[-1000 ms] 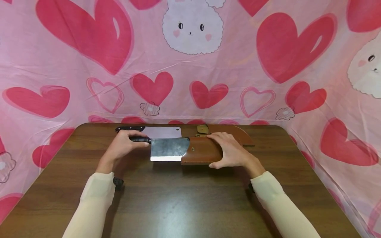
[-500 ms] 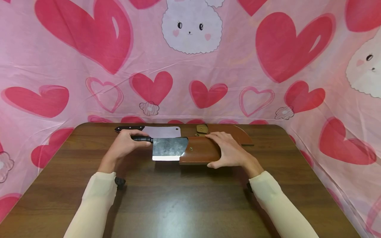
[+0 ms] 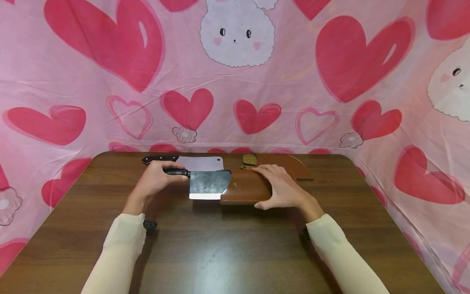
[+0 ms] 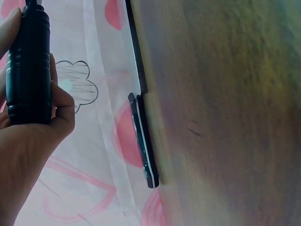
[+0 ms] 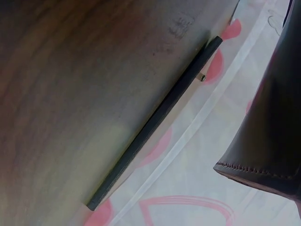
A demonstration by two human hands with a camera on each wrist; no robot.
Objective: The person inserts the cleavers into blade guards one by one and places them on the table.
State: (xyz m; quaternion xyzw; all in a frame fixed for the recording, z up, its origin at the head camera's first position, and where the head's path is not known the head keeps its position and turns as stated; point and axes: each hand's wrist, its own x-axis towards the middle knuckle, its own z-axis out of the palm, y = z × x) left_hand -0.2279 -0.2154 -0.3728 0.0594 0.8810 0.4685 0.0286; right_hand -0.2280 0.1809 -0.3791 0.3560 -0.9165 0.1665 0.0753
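In the head view, my left hand [image 3: 153,180] grips a cleaver [image 3: 207,183] by its dark handle. The left wrist view shows fingers and thumb wrapped round that ridged black handle [image 4: 29,70]. The front of the dark blade is hidden inside a brown leather knife sheath [image 3: 249,188]; its bright cutting edge faces me. My right hand [image 3: 285,187] grips the sheath's right end, thumb along the lower side and fingers along the top. Shadows lie beneath cleaver and sheath, which are held over the table. In the right wrist view, the stitched sheath [image 5: 273,146] fills the right side.
Behind my hands, a second cleaver [image 3: 198,162] with a riveted black handle lies near the table's [image 3: 220,253] back edge. A second brown sheath [image 3: 282,163] with a snap flap [image 3: 249,159] lies to its right. A pink heart-patterned cloth [image 3: 257,85] hangs behind.
The cleaver has shifted a little right and the sheath slightly left, so less of the blade shows outside the sheath. Both hands keep their grips.
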